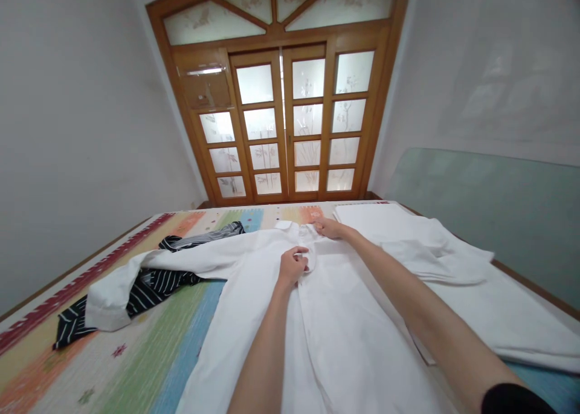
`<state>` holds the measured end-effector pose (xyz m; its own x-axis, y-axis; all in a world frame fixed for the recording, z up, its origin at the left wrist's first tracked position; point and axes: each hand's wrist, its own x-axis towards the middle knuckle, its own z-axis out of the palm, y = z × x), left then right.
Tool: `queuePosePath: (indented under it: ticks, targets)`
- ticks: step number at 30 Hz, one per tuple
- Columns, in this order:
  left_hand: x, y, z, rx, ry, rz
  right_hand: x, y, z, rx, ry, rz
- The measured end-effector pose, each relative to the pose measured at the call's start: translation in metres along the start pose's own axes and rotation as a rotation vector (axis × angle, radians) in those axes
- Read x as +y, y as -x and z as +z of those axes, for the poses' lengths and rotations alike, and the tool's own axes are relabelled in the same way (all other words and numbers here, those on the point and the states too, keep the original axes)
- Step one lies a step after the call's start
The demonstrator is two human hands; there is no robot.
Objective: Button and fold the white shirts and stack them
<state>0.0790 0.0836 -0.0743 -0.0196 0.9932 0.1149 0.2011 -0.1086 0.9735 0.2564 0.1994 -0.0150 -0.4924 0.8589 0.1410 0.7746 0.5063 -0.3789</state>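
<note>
A white long-sleeved shirt [263,275] lies spread on the striped bedcover, front side up, its collar end away from me. My left hand [293,265] is closed, thumb and fingers pinching the shirt collar [310,263] near the top of the front opening. Farther up, my right hand [328,227] grips the neck edge of the same shirt at the right of the collar; its fingertips are partly hidden. One white sleeve [194,255] stretches left over a black garment with white stripes [158,288].
Another white garment or cloth [453,263] lies in folds at the right. The striped bedcover [181,341] shows on the left. Past its far edge stand wooden doors with glass panes [284,124]. A pale green panel [493,202] leans along the right wall.
</note>
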Motion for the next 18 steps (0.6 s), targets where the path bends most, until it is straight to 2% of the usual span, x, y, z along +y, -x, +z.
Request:
queuePosePath:
  ticks: [5, 8, 10, 14, 18]
  targets:
    - [-0.001, -0.001, 0.001, -0.005, -0.005, -0.016, 0.01, -0.013, -0.017, -0.318, -0.033, 0.068]
    - [-0.003, -0.002, 0.001, 0.0, -0.021, -0.01, 0.015, -0.02, -0.025, -0.382, 0.006, 0.123]
    - [-0.004, -0.003, 0.001, 0.018, -0.059, 0.018, 0.015, -0.024, -0.025, -0.298, 0.096, 0.117]
    - [-0.004, -0.004, -0.001, 0.08, -0.15, 0.111, 0.011, -0.032, -0.013, -0.017, 0.302, 0.003]
    - [-0.004, -0.005, 0.0, 0.08, -0.201, 0.121, 0.008, -0.035, 0.001, 0.107, 0.368, -0.075]
